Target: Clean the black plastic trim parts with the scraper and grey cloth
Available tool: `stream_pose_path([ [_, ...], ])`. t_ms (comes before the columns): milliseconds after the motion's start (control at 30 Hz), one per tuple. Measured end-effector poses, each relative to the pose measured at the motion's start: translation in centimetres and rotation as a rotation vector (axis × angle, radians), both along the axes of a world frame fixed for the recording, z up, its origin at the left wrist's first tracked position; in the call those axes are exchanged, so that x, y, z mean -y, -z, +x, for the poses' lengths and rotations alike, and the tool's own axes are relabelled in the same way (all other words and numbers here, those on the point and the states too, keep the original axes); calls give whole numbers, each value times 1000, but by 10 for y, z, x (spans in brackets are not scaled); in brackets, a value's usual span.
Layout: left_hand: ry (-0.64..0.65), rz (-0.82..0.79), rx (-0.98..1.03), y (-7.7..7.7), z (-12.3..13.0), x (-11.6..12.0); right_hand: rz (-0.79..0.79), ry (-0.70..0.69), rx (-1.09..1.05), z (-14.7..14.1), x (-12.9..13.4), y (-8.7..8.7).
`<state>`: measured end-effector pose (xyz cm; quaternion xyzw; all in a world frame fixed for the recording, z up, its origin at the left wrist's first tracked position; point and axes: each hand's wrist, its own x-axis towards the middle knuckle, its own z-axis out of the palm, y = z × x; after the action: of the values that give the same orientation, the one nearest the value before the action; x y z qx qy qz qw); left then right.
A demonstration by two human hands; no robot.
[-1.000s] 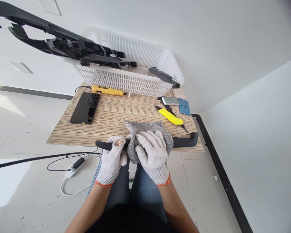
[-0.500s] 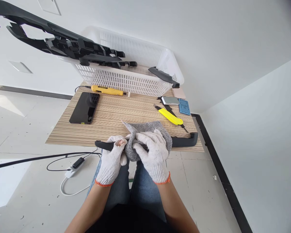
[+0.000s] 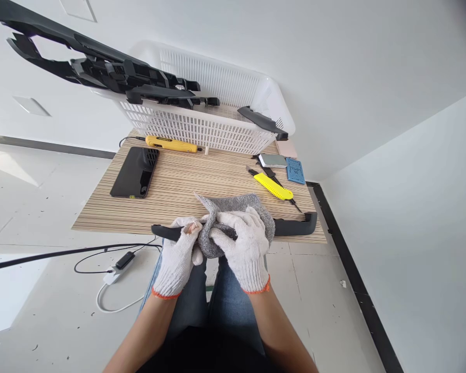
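Note:
Both hands wear white knit gloves with orange cuffs. Near the table's front edge, my left hand [image 3: 178, 256] is closed around the left part of a long dark plastic trim piece [image 3: 294, 227]. The glove's thumb is torn and shows skin. My right hand [image 3: 244, 247] grips a grey cloth [image 3: 238, 203] wrapped over the middle of the same piece. The cloth bunches between the hands and hides that middle stretch. The piece's right end, turned up at the tip, lies at the table's front right edge.
On the wooden table [image 3: 202, 181] lie a black phone [image 3: 135, 172], a yellow pen-shaped power tool [image 3: 171, 144], a yellow utility knife [image 3: 273, 186], a blue pad [image 3: 295, 171] and a grey-topped block [image 3: 272, 160]. Behind stands a white basket [image 3: 186, 122] with several dark plastic parts [image 3: 140, 77]. A power strip [image 3: 118, 270] rests on the floor.
My right hand has shifted slightly left with the grey cloth along the trim piece. My left hand keeps its hold, almost unmoved.

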<state>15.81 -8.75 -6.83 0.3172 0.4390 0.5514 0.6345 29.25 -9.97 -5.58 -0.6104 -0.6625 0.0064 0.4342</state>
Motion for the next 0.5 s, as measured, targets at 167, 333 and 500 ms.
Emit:
stream_pose_path([
  [167,-9,-19,196,-4,1,-1,-34,30,4,-4,0,-1],
  [333,15,-2,239,-7,-2,1,-62,28,-25,-15,2,-5],
  [500,-47,-29,210,-1,-2,1,-39,31,-65,-33,1,-6],
])
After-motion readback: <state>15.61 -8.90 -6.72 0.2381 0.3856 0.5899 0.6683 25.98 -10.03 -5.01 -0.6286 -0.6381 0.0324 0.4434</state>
